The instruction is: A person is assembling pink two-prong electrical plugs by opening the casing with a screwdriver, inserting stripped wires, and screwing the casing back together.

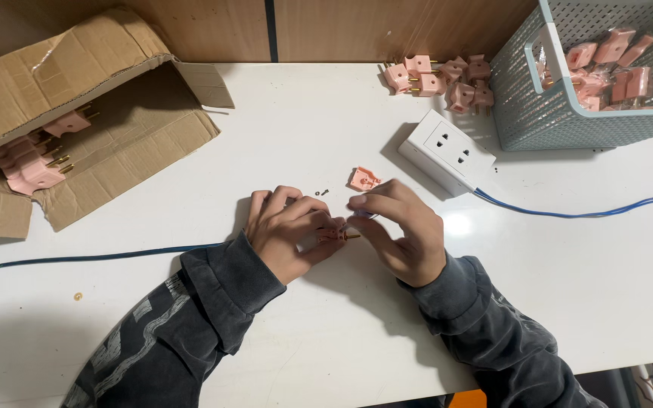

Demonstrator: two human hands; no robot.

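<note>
At the far right of the white counter (326, 143), a blue-grey perforated plastic basket (538, 113) holds pink plug parts; an open cardboard box (122, 143) at left holds more. Mid-counter, the left hand (290, 233) pinches a small pink plug (335, 235), the right hand (402, 230) closing fingertips on its brass prong. A pink cover piece (363, 179) and white socket block (447, 151) lie just beyond.

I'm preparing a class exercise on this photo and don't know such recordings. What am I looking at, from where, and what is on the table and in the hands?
One camera worn on a person's head looks down at their two bare hands. The left hand and right hand together hold a small pink plug part with a brass pin. On the white table lie another pink piece, a white socket block with a blue cable, a cardboard box, a plug pile and a blue basket.
</note>
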